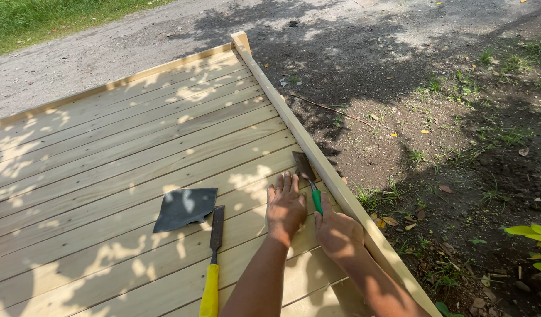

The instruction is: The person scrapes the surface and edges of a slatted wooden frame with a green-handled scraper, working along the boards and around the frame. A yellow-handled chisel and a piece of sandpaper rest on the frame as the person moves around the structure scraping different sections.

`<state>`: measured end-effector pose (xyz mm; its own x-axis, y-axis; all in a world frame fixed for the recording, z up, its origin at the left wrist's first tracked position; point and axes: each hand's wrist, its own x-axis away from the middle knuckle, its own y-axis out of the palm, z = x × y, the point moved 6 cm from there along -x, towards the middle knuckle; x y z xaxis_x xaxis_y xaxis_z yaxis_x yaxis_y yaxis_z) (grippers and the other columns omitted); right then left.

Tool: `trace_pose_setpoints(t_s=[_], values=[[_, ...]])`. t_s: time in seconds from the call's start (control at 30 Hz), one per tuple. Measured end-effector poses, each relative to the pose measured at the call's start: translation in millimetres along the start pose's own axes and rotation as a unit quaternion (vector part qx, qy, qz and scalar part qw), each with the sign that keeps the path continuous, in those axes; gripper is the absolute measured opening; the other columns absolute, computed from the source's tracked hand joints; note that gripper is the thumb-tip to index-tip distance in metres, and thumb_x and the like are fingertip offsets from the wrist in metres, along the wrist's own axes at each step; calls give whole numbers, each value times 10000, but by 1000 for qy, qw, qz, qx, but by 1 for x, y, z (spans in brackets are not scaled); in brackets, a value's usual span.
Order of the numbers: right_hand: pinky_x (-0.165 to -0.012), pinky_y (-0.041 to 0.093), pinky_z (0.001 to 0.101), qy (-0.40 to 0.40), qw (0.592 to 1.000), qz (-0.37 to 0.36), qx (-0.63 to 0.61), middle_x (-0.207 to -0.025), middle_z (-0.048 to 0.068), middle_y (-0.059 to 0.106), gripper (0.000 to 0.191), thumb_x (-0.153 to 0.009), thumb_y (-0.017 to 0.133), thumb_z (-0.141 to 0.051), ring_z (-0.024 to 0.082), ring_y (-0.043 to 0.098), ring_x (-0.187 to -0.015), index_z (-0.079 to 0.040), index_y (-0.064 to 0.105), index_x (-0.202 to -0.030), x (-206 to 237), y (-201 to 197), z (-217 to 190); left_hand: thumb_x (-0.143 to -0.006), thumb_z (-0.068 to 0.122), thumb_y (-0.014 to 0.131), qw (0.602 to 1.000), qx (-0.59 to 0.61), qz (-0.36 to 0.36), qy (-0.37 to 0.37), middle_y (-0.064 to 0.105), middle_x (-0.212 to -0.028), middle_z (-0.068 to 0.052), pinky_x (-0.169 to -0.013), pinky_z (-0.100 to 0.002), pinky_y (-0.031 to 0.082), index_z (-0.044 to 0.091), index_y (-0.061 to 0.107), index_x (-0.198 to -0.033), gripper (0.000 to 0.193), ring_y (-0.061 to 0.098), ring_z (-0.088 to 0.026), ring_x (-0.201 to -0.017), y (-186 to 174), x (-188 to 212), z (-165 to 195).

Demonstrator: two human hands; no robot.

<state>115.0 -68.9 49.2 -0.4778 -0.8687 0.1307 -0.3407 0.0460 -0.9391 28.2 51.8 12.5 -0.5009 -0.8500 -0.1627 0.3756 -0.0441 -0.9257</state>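
Pale wooden panel (124, 147) of parallel slats, raised frame rail (294, 126) along right edge. Left hand (286, 205) flat on slats, fingers spread. Right hand (338, 232) grips green-handled putty knife (306, 173) — blade against rail's inner face. Dark sandpaper sheet (185, 208) just beside yellow-handled chisel (213, 258) — both well left of hands. Dirt and gravel beyond.

One view only, from the head, angled down and forward over a plank deck (124, 147) filling the left and centre of the frame. Close enough for both forearms to enter from the bottom edge, hands at lower centre. Deck rail (300, 138) running diagonally from top centre to lower right; bare ground beyond, upper right.
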Motion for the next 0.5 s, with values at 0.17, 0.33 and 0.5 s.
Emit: trace_pose_setpoints(t_s=[0.17, 0.33, 0.5], values=[[-872, 563, 527, 21, 999, -21, -32, -905, 171, 756, 642, -1034, 401, -450, 401, 737, -916, -253, 232, -1621, 20, -3, 17, -1033, 379, 424, 1000, -17, -14, -5, 252, -1695, -81, -1258, -498, 131, 122, 324, -1595, 625, 174, -267, -1576, 1, -1, 0], [-890, 560, 518, 44, 998, -32, -21, -941, 167, 755, 607, -1045, 386, -448, 383, 738, -948, -298, 245, -1615, 26, 1, 23, -1038, 387, 401, 1000, -20, -18, -4, 235, -1694, -74, -1250, -498, 119, 121, 306, -1596, 626, 156, -264, -1571, 1, -3, 0], [-877, 566, 516, 52, 998, -26, -31, -941, 172, 757, 600, -1053, 372, -442, 384, 742, -933, -294, 241, -1619, 26, 2, 26, -1042, 386, 383, 999, -21, -26, -10, 210, -1698, -69, -1254, -492, 104, 126, 287, -1602, 625, 142, -258, -1572, 0, -3, 0]])
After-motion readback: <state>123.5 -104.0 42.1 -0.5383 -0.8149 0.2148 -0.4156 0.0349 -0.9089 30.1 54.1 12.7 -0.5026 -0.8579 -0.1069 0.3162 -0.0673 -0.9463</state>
